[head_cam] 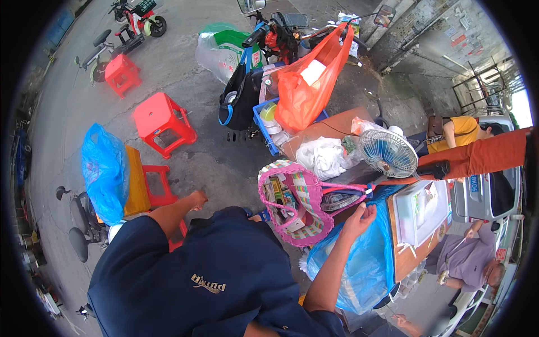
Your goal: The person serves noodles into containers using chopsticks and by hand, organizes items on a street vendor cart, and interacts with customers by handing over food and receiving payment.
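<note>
My right hand is held out with the palm turned up and holds nothing. It appears just below the pink handle of a woven plastic basket. Small boxes and packets fill the basket's near side. Beside that hand hangs a blue plastic bag at the edge of a wooden board. My left hand is out at my side, above the pavement and near red plastic stools. Nothing shows in it, and how far its fingers are curled is unclear.
A white plastic bin sits on the board. An electric fan stands by a red pole. An orange bag hangs from a motorcycle's handlebar. Two people stand at right. Another red stool stands ahead.
</note>
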### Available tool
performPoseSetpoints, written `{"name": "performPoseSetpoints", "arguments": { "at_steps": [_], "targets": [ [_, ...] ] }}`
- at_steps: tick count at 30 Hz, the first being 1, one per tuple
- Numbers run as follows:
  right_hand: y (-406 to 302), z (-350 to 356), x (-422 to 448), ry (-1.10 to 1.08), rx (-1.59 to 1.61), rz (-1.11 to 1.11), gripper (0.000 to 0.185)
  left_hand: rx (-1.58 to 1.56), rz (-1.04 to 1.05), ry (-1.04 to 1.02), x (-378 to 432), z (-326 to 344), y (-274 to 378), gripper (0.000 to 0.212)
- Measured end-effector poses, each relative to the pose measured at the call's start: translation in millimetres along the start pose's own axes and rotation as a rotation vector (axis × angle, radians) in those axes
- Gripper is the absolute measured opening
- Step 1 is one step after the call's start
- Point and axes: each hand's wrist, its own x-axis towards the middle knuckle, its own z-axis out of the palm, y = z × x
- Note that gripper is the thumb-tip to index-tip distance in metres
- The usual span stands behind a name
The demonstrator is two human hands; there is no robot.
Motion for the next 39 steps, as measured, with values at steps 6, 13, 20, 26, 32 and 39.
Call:
{"name": "performPoseSetpoints", "arguments": {
  "at_steps": [6,13,20,26,32,39],
  "targets": [
    [-7.3,70.7,16.9,0.065,-0.130,-0.122,0.069,-0.291,0.006,0.018,-44.4,-24.7,54.9,0.015],
    [-13.9,81.2,16.6,0.134,-0.169,-0.081,0.063,-0.548,-0.026,0.260,13.8,-201.2,166.8,0.024],
    [-9.0,97.1,15.8,0.273,-0.432,-0.010,0.063,-0.626,0.081,0.589,88.6,-464.1,334.5,0.054],
    [-23.8,97.3,14.7,0.281,-0.761,0.046,0.067,-0.535,0.422,1.025,153.5,-596.2,459.7,0.102],
    [-23.5,111.0,15.7,0.331,-0.901,0.086,0.067,-0.293,0.387,1.100,214.2,-649.7,476.8,0.059],
    [-15.2,101.5,18.4,0.321,-0.985,0.082,0.066,-0.275,0.679,0.477,147.9,-526.4,438.0,0.009]
  ]
}}
